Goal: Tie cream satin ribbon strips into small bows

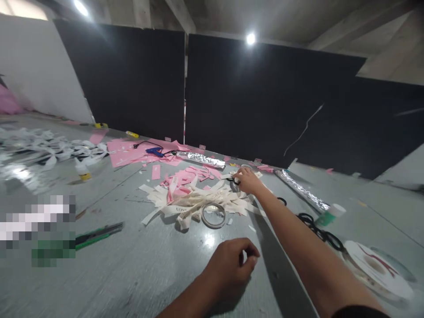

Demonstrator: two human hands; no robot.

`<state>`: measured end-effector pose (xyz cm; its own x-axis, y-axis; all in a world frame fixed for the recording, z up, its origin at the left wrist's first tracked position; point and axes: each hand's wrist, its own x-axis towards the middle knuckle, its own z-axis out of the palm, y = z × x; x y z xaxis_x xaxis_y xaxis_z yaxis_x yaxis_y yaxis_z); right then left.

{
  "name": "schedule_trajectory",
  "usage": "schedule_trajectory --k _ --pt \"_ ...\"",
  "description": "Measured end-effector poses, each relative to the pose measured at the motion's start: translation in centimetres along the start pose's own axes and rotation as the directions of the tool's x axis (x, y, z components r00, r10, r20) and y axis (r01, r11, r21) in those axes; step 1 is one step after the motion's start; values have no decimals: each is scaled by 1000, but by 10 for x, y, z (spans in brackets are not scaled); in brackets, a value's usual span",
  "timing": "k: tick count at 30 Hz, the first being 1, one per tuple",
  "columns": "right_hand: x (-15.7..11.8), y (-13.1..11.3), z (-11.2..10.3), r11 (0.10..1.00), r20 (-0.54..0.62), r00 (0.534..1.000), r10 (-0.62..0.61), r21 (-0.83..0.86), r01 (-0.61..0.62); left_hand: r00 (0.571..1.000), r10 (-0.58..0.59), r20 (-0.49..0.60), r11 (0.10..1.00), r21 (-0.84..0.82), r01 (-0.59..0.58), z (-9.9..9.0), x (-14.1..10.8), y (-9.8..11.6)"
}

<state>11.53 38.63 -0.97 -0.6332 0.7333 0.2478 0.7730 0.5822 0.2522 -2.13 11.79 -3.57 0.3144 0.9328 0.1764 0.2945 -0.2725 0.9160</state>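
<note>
Right hand [245, 179] is at the far right edge of a loose heap of cream fabric ribbon strips with dark printed lettering [195, 205], fingers curled down by a small dark loop [236, 180]; can't tell if they're clamped on it or just touching. Left hand [233, 263] hovers or rests nearer the wearer, fingers curled, thumb tip close to them; can't tell if anything thin is pinched. Strips lie just beyond it, a silver-grey hollow ring [213, 226] at their near edge.

Risks: strips overlap and twist, so a pull by the right hand could drag others, or the ring, along. Pink paper scraps [185, 179] touch the heap's far side and could come too. Right forearm [294, 234] crosses close to black rings [318, 232]; a low sweep could scatter them. Green-handled cutter [99, 236], left of the left hand, part pixelated: a cut risk if reached for blind.

Containers: clear-and-green bottle with white top [331, 215], right of the right forearm; can't tell whether green is label or contents. White bottle with yellow end [82, 168], far left of both hands, contents not visible. White reel [361, 258], nearer right, appears to carry pale ribbon.
</note>
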Motion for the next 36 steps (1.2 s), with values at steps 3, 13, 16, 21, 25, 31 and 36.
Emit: schedule_trajectory --k 3,13,16,21,25,31,36 --pt "4 -3 5 997 31 998 53 -51 -51 1000 -2 8 1000 -5 2 1 1 -2" --pt "17 -9 13 932 12 932 362 4 -362 999 -40 9 999 -21 40 1 4 -1" --pt "16 -13 11 936 29 936 352 23 -352 999 -44 10 999 -4 44 2 5 -1" --pt "1 -7 -4 944 -33 946 322 87 -318 1000 -28 15 999 30 27 3 4 -2" --pt "-17 0 -30 903 -87 909 408 182 -388 999 35 26 997 73 -37 2 3 -2" --pt "-66 -25 -70 892 -21 924 382 272 -362 992 121 38 974 191 -126 5 0 -3" --pt "-129 -73 -87 879 19 949 314 373 -298 965 233 -123 880 450 -155 -10 3 -4"
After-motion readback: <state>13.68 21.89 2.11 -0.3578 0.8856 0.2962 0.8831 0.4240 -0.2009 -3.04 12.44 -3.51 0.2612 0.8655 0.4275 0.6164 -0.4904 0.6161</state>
